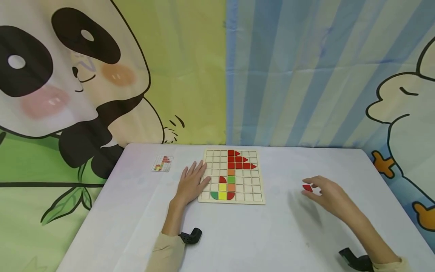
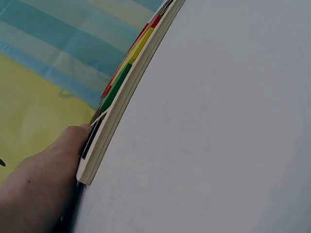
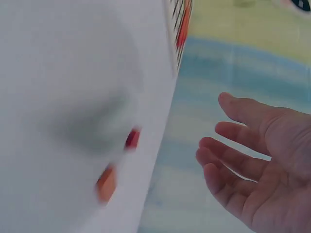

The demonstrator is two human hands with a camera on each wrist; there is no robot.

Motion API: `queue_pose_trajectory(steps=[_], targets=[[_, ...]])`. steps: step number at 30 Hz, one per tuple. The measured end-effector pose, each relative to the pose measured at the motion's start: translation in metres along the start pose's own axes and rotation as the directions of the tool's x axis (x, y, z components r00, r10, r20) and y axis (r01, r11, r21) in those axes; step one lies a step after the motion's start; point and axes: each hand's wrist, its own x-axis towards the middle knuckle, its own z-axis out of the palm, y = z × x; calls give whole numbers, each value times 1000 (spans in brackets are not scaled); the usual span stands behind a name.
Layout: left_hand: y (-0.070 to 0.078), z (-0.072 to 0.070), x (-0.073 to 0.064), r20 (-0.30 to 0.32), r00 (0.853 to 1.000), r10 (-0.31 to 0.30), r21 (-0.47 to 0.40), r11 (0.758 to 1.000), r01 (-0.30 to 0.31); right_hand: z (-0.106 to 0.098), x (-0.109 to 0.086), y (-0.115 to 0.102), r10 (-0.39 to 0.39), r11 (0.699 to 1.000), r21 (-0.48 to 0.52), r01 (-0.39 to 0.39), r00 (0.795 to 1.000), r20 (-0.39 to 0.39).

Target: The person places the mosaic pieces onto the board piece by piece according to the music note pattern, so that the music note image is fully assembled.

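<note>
My left hand (image 1: 191,184) lies along the left side of a wooden grid board (image 1: 249,189), fingers spread and straight, thumb over its edge. In the left wrist view, the thumb (image 2: 73,138) touches the board's corner. Red, orange, yellow and green tiles sit in the board's squares, including a red quarter-round tile (image 1: 222,180). My right hand (image 1: 327,194) hovers above the table at the right, fingers loosely bent and apart from the thumb. A red piece (image 1: 307,187) shows in the gap between them. In the right wrist view, this red piece (image 3: 132,139) lies on the table, away from the fingers.
An orange piece (image 3: 106,184) lies near the red one, blurred in the right wrist view and hidden in the head view. A small pattern card (image 1: 162,164) lies left of the board. Printed curtains (image 1: 292,75) hang behind the white table (image 1: 238,234).
</note>
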Motion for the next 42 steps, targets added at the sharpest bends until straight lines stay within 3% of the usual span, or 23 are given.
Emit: queue_pose_trajectory(steps=[5,11,19,33,42], targets=[[0,0,0,4,1000,-6,11,1000,6,-15,-11,52,166,986,-24,-166,985,39],[-1,0,0,6,1000,-6,14,1000,6,-7,-20,81,222,974,-72,-215,969,112],[-2,3,0,3,1000,-2,14,1000,2,1,-21,83,252,968,-48,-247,956,151],[0,0,0,8,1000,-2,11,1000,2,6,-21,84,259,965,-78,-250,954,153],[0,1,0,2,1000,-3,12,1000,3,9,-24,85,221,974,-78,-213,970,99]])
